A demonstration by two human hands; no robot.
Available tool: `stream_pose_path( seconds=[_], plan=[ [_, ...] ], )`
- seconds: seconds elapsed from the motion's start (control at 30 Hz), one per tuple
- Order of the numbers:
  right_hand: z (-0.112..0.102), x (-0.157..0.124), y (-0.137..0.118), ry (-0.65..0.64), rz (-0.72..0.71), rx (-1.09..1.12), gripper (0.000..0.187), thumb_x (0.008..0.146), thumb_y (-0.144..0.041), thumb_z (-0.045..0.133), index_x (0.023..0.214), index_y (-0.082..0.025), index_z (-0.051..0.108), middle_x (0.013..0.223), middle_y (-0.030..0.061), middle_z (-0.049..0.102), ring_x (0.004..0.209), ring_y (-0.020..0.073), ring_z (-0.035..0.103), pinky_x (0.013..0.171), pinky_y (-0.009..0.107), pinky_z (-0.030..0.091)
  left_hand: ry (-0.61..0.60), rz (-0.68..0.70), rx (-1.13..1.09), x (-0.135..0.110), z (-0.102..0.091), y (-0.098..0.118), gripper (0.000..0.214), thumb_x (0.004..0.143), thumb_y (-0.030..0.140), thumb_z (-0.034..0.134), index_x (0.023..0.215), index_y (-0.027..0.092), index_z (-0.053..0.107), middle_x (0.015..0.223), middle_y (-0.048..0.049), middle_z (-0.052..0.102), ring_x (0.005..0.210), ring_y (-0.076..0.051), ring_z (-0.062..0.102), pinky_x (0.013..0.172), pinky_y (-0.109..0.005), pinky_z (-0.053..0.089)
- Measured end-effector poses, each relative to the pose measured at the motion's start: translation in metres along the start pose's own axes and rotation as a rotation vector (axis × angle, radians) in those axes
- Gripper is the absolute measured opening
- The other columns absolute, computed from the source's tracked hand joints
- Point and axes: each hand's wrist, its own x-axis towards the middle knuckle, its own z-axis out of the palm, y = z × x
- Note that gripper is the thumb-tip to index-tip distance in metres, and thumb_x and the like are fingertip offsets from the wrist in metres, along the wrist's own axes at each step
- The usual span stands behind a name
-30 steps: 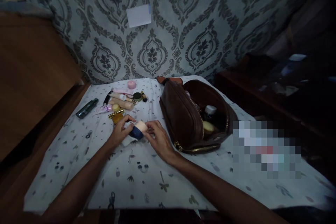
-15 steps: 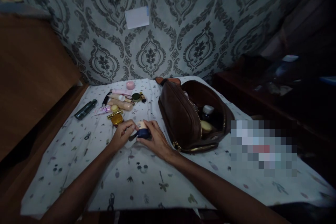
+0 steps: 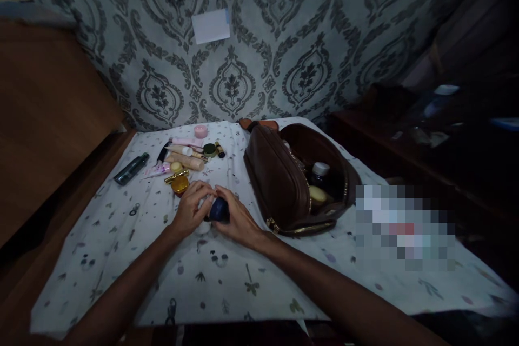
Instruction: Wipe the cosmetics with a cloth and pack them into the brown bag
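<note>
Between my two hands, low over the cloth, is a small cosmetic container (image 3: 219,210) whose dark blue end faces me; the fingers hide most of its pale part. My right hand (image 3: 240,220) wraps it from the right, thumb below and fingers over the top. From the other side my left hand (image 3: 192,205) presses bent fingers against it. Just beyond my left hand sit an amber jar (image 3: 179,185) and a gold tube (image 3: 175,176). To the right of my right hand stands a brown toiletry bag (image 3: 279,178), unzipped, with a white-capped bottle (image 3: 320,170) and a yellowish item (image 3: 318,194) inside.
Several tubes (image 3: 185,161), a round dark-lidded jar (image 3: 210,150) and a pink jar (image 3: 200,131) lie at the back left. A dark green bottle (image 3: 132,168) lies farther left. Patterned cloth (image 3: 227,286) covers the table against the wall. A blurred patch hides something at right.
The container has turned in my hands: its cream part showed before, and now mainly the dark blue end shows. My left fingers have closed in on it.
</note>
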Motion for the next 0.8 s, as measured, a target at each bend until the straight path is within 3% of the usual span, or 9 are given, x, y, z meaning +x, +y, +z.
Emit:
stream_pose_path(
  seconds=[0.17,0.4,0.67,0.8],
  plan=[
    [0.002,-0.003,-0.004,-0.016,-0.020,0.000,0.081,0.071,-0.012,0.066,0.143,-0.019,0.029,0.139,0.0152,0.049,0.129,0.0257,0.050,0.105,0.043,0.043,-0.034,-0.185,-0.108,0.004,-0.001,-0.010,0.031,0.096,0.038,0.044,0.084,0.017,0.063,0.085,-0.0045,0.061,0.083,-0.019,0.057,0.079,-0.031,0.043],
    [-0.002,-0.002,-0.005,-0.004,0.078,-0.162,0.054,0.067,-0.021,0.079,0.114,-0.020,0.054,0.109,0.0078,0.062,0.104,0.0261,0.059,0.090,0.042,0.049,-0.094,-0.478,-0.252,0.002,0.001,-0.020,0.051,0.092,0.058,0.038,0.082,0.016,0.065,0.065,0.0002,0.057,0.061,-0.016,0.052,0.057,-0.026,0.040],
    [0.002,-0.002,-0.004,0.187,0.073,0.018,0.056,0.067,-0.026,0.079,0.116,-0.022,0.053,0.110,0.0056,0.061,0.100,0.0228,0.061,0.086,0.036,0.051,0.021,-0.572,-0.265,0.002,0.003,-0.024,0.052,0.089,0.063,0.039,0.073,0.018,0.058,0.065,0.0007,0.056,0.065,-0.017,0.052,0.064,-0.028,0.043],
    [-0.004,0.003,-0.005,0.284,0.093,0.133,0.053,0.068,-0.029,0.077,0.114,-0.022,0.053,0.110,0.0053,0.061,0.099,0.0216,0.061,0.083,0.034,0.051,-0.124,-0.454,-0.172,0.005,-0.003,-0.026,0.040,0.089,0.049,0.040,0.066,0.019,0.052,0.061,0.0016,0.052,0.061,-0.016,0.050,0.058,-0.027,0.040]
  ],
)
